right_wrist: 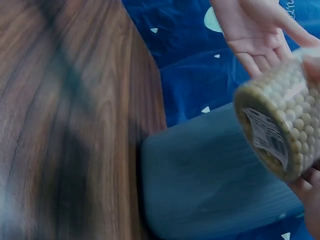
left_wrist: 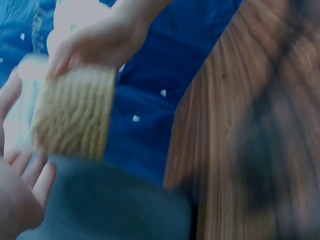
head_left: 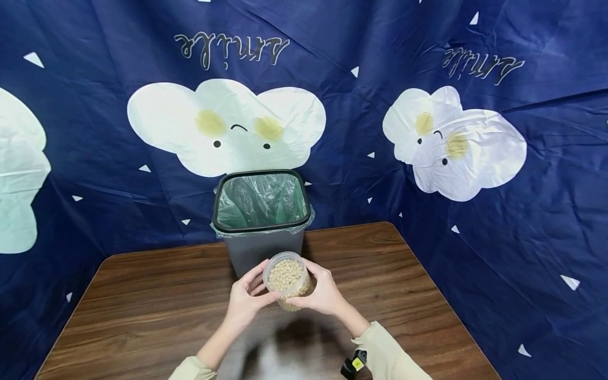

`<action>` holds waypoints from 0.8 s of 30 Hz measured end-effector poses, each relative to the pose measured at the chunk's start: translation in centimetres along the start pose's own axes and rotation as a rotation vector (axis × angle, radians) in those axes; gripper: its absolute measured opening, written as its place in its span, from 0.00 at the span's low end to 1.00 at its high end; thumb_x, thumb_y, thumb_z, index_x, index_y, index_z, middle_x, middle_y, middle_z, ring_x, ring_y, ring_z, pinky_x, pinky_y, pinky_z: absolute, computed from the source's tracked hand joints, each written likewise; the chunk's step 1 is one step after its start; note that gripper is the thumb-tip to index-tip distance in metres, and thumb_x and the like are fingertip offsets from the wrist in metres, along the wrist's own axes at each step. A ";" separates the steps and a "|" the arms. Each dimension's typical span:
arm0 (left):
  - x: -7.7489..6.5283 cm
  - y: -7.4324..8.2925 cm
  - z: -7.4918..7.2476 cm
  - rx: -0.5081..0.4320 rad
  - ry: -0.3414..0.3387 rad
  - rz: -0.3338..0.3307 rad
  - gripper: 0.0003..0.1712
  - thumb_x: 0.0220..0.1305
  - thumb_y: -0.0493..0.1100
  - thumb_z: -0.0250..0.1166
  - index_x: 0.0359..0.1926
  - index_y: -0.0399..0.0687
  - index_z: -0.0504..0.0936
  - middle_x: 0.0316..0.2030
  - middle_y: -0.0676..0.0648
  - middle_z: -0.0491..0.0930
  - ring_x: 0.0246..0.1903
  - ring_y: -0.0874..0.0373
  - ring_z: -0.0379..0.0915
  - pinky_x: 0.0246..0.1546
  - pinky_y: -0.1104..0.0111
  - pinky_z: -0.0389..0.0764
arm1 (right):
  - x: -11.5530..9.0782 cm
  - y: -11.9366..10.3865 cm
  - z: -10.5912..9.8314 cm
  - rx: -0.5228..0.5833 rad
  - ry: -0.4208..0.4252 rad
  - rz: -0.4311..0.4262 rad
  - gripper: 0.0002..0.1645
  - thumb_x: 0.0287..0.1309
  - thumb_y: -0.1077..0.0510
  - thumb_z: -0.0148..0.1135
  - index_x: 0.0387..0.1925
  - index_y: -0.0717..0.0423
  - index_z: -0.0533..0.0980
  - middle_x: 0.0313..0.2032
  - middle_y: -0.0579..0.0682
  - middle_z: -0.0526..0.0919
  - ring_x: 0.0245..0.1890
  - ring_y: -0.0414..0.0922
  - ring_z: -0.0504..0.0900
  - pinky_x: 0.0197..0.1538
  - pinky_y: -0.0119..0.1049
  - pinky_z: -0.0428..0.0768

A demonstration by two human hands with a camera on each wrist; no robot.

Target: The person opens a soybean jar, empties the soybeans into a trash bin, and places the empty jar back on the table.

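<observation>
On the table (head_left: 142, 295), before the bin (head_left: 266, 245), I see the left hand (head_left: 245, 300) and right hand (head_left: 325, 293) clamped around the raised jar (head_left: 290, 282); if unlidded, which I can't tell, one slackened grip could spill beads (head_left: 284, 273).

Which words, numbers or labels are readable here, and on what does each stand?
"smile": upside down on the blue curtain, above the middle cloud.
"smile": upside down on the curtain, above the right cloud.
Label on the jar: too blurred to read.
Yellow square on black device: any marking too small.
</observation>
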State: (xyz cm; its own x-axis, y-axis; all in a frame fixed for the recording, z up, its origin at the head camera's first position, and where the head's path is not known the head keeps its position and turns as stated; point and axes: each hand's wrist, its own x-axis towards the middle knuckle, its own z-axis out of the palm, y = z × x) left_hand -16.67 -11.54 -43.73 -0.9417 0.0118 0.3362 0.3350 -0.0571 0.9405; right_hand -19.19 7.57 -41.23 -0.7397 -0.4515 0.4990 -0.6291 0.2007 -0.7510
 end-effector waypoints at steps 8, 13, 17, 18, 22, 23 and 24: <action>0.0 0.6 -0.3 0.005 -0.059 -0.002 0.35 0.44 0.25 0.67 0.57 0.27 0.67 0.54 0.30 0.69 0.45 0.65 0.75 0.38 0.72 0.79 | -0.3 0.4 -0.2 0.080 -0.030 0.080 0.42 0.33 0.68 0.72 0.56 0.71 0.67 0.48 0.62 0.77 0.46 0.41 0.76 0.49 0.33 0.74; 0.5 0.5 -1.9 -0.057 -0.306 -0.017 0.41 0.44 0.26 0.68 0.60 0.24 0.60 0.52 0.22 0.66 0.41 0.61 0.77 0.34 0.67 0.80 | -0.4 0.6 -0.5 0.123 -0.169 0.033 0.41 0.33 0.68 0.71 0.55 0.71 0.67 0.46 0.62 0.78 0.45 0.39 0.75 0.50 0.34 0.74; 0.4 0.4 -1.7 -0.028 -0.265 -0.023 0.42 0.41 0.26 0.70 0.59 0.24 0.61 0.52 0.23 0.66 0.43 0.62 0.76 0.35 0.68 0.80 | -0.5 0.6 -0.1 0.115 -0.156 0.018 0.41 0.34 0.66 0.72 0.55 0.72 0.67 0.46 0.62 0.78 0.45 0.41 0.76 0.49 0.34 0.75; 0.3 0.4 -1.5 -0.009 -0.228 -0.029 0.42 0.41 0.26 0.70 0.59 0.25 0.63 0.53 0.25 0.67 0.44 0.63 0.75 0.36 0.69 0.79 | -0.5 0.6 0.0 0.103 -0.134 0.020 0.41 0.34 0.66 0.72 0.55 0.71 0.67 0.46 0.62 0.78 0.45 0.41 0.77 0.49 0.34 0.75; 0.1 0.5 -1.1 -0.007 -0.178 -0.045 0.41 0.43 0.27 0.69 0.60 0.26 0.62 0.55 0.29 0.67 0.45 0.65 0.74 0.38 0.71 0.78 | -0.6 1.3 0.3 0.083 -0.079 0.034 0.43 0.33 0.65 0.73 0.56 0.70 0.66 0.47 0.62 0.78 0.46 0.42 0.76 0.50 0.35 0.74; 0.1 0.6 -1.2 -0.023 -0.189 -0.041 0.40 0.44 0.27 0.69 0.60 0.25 0.61 0.55 0.29 0.67 0.46 0.65 0.74 0.39 0.71 0.78 | -0.7 1.7 0.3 0.087 -0.079 0.046 0.43 0.33 0.65 0.73 0.56 0.69 0.66 0.47 0.61 0.78 0.46 0.42 0.76 0.50 0.34 0.74; 0.1 0.6 -1.3 -0.041 -0.209 -0.036 0.40 0.45 0.26 0.68 0.60 0.24 0.61 0.55 0.30 0.67 0.45 0.64 0.74 0.39 0.71 0.78 | -0.7 2.1 0.3 0.090 -0.085 0.052 0.44 0.33 0.65 0.74 0.57 0.68 0.67 0.47 0.60 0.78 0.46 0.41 0.76 0.50 0.34 0.74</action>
State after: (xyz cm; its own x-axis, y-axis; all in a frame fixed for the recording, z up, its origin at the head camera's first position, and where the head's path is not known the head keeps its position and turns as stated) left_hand -16.57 -12.90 -43.23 -0.9249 0.2211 0.3094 0.2957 -0.0937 0.9507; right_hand -19.90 8.08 -43.31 -0.7455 -0.5153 0.4227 -0.5633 0.1483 -0.8128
